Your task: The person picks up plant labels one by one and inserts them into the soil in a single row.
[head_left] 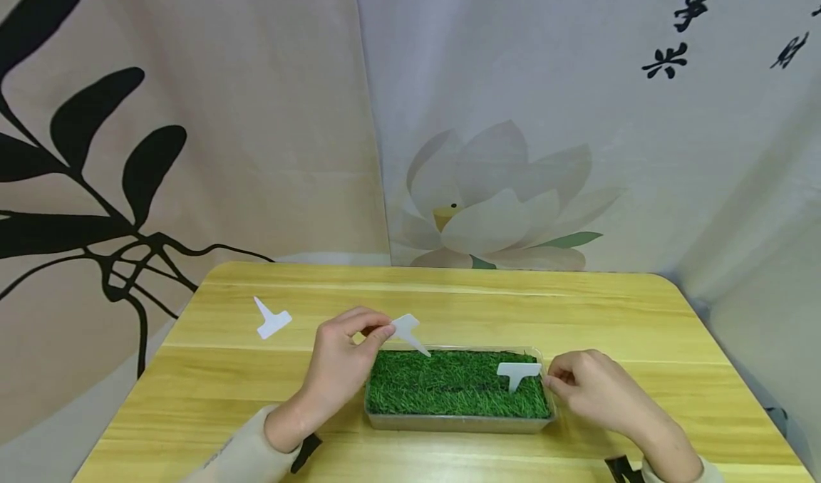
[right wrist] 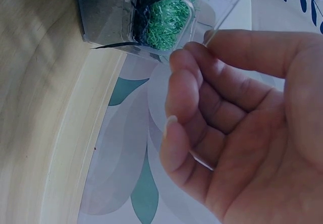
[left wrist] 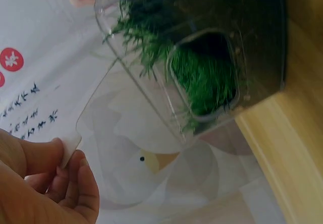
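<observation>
My left hand [head_left: 349, 355] pinches a white T-shaped plant label [head_left: 405, 330] between thumb and fingertips, its narrow tip pointing down to the right over the back edge of the grass. In the left wrist view the label [left wrist: 72, 144] shows nearly edge-on. A second white T-shaped label [head_left: 518, 372] stands upright in the green artificial grass [head_left: 449, 387] near its right end. My right hand [head_left: 596, 390] pinches the right rim of the clear plastic box [head_left: 455, 424] that holds the grass. Thumb and forefinger meet at this rim in the right wrist view, other fingers curled.
A third white T-shaped label [head_left: 274, 323] lies flat on the wooden table [head_left: 212, 397] at the back left. Behind the table hangs a pale curtain [head_left: 288, 112] printed with dark leaves, a lotus and characters.
</observation>
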Action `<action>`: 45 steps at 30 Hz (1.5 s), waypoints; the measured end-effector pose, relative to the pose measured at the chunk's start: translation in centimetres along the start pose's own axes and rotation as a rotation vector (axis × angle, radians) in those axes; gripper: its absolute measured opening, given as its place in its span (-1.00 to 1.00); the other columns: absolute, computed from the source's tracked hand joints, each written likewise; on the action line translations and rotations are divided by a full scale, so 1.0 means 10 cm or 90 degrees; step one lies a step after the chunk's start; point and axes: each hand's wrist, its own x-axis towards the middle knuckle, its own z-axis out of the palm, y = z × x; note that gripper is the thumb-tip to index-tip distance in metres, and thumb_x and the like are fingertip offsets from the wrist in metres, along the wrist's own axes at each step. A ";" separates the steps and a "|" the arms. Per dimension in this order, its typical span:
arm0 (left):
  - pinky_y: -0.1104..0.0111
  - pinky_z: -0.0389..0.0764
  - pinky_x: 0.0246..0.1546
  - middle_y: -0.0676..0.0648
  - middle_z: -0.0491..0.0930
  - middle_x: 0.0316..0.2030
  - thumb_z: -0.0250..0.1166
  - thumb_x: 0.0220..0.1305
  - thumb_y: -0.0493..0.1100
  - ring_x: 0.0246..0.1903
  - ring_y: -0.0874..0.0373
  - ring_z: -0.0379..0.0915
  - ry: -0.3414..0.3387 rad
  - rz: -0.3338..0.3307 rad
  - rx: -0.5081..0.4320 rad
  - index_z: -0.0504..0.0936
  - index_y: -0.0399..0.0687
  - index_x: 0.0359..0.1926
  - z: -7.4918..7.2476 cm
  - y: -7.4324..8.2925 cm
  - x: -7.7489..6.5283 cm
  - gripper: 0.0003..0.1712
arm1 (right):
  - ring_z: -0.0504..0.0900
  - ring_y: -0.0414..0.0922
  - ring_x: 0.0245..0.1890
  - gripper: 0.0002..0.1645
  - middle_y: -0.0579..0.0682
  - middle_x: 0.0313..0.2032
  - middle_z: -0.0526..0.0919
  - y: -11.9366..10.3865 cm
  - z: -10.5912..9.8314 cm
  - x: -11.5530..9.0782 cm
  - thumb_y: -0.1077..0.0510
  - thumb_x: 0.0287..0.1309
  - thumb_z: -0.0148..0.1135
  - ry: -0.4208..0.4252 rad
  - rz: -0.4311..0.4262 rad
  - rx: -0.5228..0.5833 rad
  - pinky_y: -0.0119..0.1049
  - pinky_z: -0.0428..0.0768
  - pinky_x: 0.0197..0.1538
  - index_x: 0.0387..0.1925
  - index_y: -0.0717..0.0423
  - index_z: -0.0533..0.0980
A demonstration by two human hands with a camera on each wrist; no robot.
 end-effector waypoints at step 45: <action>0.49 0.57 -0.25 0.08 0.65 -0.28 0.27 0.22 -0.33 -0.28 0.34 0.55 -0.254 0.002 0.025 0.72 -0.10 -0.19 0.35 -0.04 -0.08 -0.83 | 0.33 -0.39 -0.67 -0.81 -0.39 -0.66 0.44 -0.01 0.01 0.00 0.14 0.16 0.26 0.005 0.007 -0.011 -0.43 0.35 -0.51 -0.55 -0.18 0.58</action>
